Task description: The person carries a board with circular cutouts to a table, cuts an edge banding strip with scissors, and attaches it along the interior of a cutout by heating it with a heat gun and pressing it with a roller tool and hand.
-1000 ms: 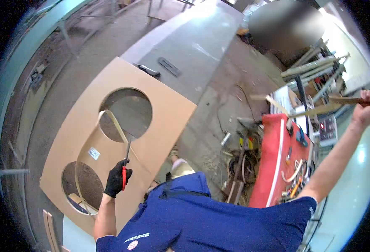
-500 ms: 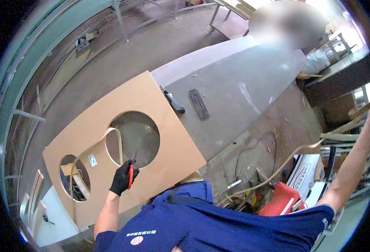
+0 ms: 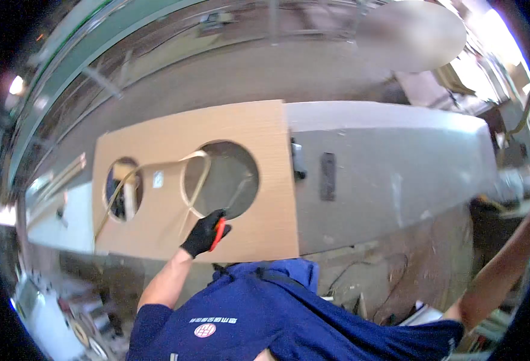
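My left hand, in a black glove, is closed around red-handled scissors. Their metal blades point up and right over the larger round hole in a brown board. Beside the blades, a thin tan strip loops at that hole's left edge and runs left across the board to the smaller hole. A small white label sits between the two holes. On the right, my bare forearm reaches outward; the right hand itself is cut off by the frame's dark edge.
The board lies on a long grey table. A dark rectangular block and a black-and-grey tool lie right of the board. Wood strips rest at far left. A cable lies on the floor. A blurred patch covers the top right.
My view has turned, so the board and table now lie nearly level across it. The scissors remain in my left hand. My right hand has gone out of view.
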Action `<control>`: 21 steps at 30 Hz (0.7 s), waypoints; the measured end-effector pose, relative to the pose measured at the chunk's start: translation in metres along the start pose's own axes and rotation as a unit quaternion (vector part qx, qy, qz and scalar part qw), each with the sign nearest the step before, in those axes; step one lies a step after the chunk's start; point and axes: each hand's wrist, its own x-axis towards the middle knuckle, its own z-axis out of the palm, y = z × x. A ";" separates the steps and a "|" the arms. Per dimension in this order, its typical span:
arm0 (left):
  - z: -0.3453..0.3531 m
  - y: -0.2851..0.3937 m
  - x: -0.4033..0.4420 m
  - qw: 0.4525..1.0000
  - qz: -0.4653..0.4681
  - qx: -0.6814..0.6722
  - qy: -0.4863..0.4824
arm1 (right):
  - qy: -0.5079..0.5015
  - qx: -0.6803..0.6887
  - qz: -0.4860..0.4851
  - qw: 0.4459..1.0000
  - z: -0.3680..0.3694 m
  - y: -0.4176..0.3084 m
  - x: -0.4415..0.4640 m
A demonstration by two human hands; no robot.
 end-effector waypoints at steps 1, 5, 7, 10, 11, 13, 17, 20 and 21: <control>-0.003 0.003 -0.005 1.000 -0.007 0.005 0.002 | -0.070 0.014 0.044 0.997 0.048 -0.002 -0.052; 0.007 -0.007 -0.026 1.000 -0.004 0.000 0.013 | -0.218 0.137 0.146 0.955 0.232 -0.051 -0.221; 0.021 -0.012 -0.048 0.999 0.001 0.030 0.010 | -0.199 0.196 0.195 0.940 0.287 -0.085 -0.291; 0.020 -0.002 -0.062 0.993 -0.104 0.015 -0.056 | -0.234 0.184 0.262 0.918 0.322 -0.108 -0.374; 0.025 -0.009 -0.067 0.991 -0.113 0.026 -0.071 | -0.246 0.160 0.311 0.904 0.323 -0.116 -0.393; 0.027 -0.007 -0.070 0.990 -0.112 0.045 -0.075 | -0.250 0.149 0.346 0.892 0.318 -0.125 -0.409; 0.043 0.006 -0.060 0.991 -0.072 0.104 -0.042 | -0.285 0.067 0.316 0.902 0.305 -0.129 -0.449; 0.071 -0.005 -0.037 0.990 0.013 0.136 -0.033 | -0.333 0.057 0.301 0.892 0.291 -0.136 -0.471; 0.087 -0.018 -0.030 0.985 0.093 0.143 0.021 | -0.341 0.067 0.298 0.889 0.286 -0.144 -0.472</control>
